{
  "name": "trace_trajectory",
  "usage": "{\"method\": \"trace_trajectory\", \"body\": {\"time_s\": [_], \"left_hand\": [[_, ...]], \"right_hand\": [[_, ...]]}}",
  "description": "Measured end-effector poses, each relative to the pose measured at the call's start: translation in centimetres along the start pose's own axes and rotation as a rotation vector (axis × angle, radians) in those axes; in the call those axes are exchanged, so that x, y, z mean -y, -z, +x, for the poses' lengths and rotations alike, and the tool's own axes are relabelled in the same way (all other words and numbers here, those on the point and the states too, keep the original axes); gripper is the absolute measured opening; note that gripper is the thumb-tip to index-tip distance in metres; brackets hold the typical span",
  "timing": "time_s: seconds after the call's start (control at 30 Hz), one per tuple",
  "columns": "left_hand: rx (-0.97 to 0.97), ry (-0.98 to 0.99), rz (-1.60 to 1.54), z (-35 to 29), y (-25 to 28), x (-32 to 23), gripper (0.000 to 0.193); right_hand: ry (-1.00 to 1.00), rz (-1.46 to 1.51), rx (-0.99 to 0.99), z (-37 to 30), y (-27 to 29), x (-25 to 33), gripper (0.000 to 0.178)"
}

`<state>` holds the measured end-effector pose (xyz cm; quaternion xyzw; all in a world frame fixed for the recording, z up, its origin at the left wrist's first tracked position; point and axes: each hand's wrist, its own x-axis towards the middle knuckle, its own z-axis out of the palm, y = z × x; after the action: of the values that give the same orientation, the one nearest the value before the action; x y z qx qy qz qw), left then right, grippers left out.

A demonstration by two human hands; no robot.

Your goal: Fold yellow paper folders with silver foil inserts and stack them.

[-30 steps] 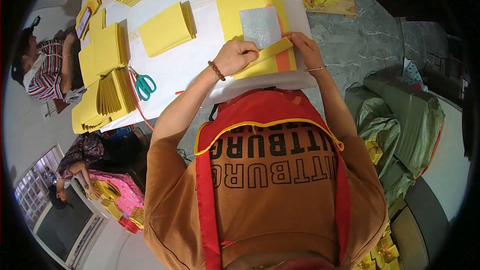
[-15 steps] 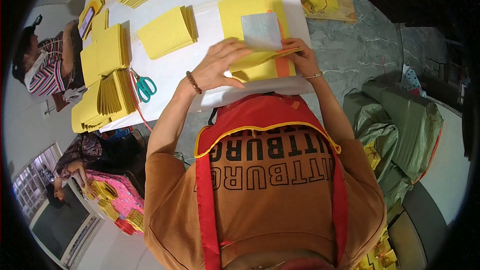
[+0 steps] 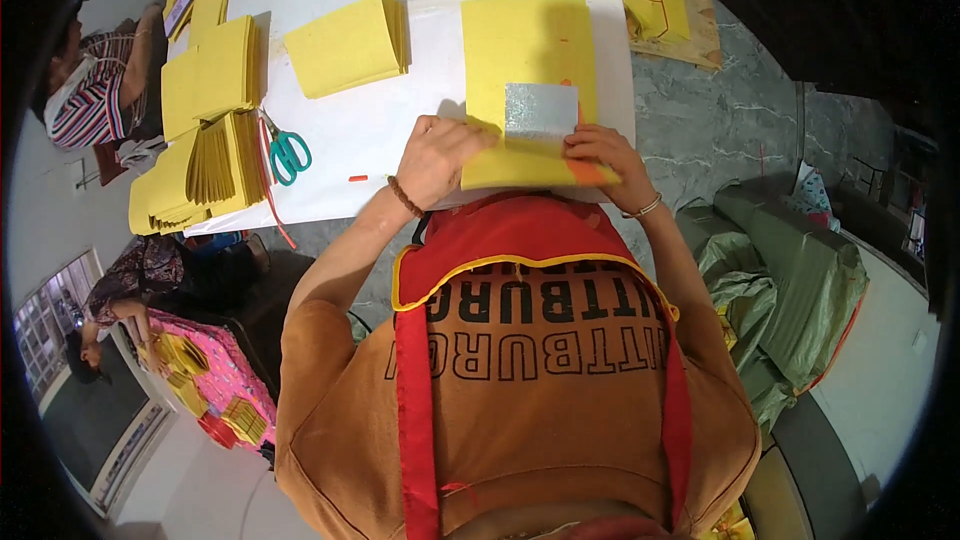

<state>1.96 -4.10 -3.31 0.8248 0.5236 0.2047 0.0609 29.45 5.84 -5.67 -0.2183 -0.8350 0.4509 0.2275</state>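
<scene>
A stack of yellow paper sheets [image 3: 525, 50] lies at the table's near edge, with a silver foil square [image 3: 541, 114] and some orange marking on its right side. My left hand [image 3: 447, 154] has its fingers curled together on the left edge of the papers. At the near right corner, my right hand [image 3: 608, 165] grips the paper edge beside the foil, its fingers over the orange part. The papers' near part looks slightly lifted or bent between both hands. What lies beneath my fingertips is hidden.
Left of my hands are a folded yellow paper stack [image 3: 350, 48], green-handled scissors [image 3: 289, 156] and more yellow bundles [image 3: 215, 70] on the white table [image 3: 330, 140]. Green wrapped bales [image 3: 790, 270] stand at right. Other people sit at far left.
The folded-up paper flap has come down toward me and lies flatter. The foil square has shifted nearer. My left hand has moved from above the sheets to their left edge, its fingers now curled.
</scene>
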Motion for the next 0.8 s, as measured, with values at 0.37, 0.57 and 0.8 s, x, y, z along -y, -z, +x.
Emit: {"method": "trace_trajectory", "body": {"time_s": [0.37,0.57,0.8], "left_hand": [[0.096,0.815,-0.495,3.8,-3.0,3.1,0.028],[0.124,0.872,-0.545,5.1,-2.8,3.4,0.028],[-0.021,0.864,-0.552,5.8,-1.4,2.7,0.031]], "right_hand": [[-0.515,0.21,-0.531,3.7,-1.9,-0.6,0.041],[-0.554,0.115,-0.584,4.1,-2.7,-2.5,0.037],[-0.599,0.133,-0.603,4.5,-2.6,-2.9,0.034]]}}
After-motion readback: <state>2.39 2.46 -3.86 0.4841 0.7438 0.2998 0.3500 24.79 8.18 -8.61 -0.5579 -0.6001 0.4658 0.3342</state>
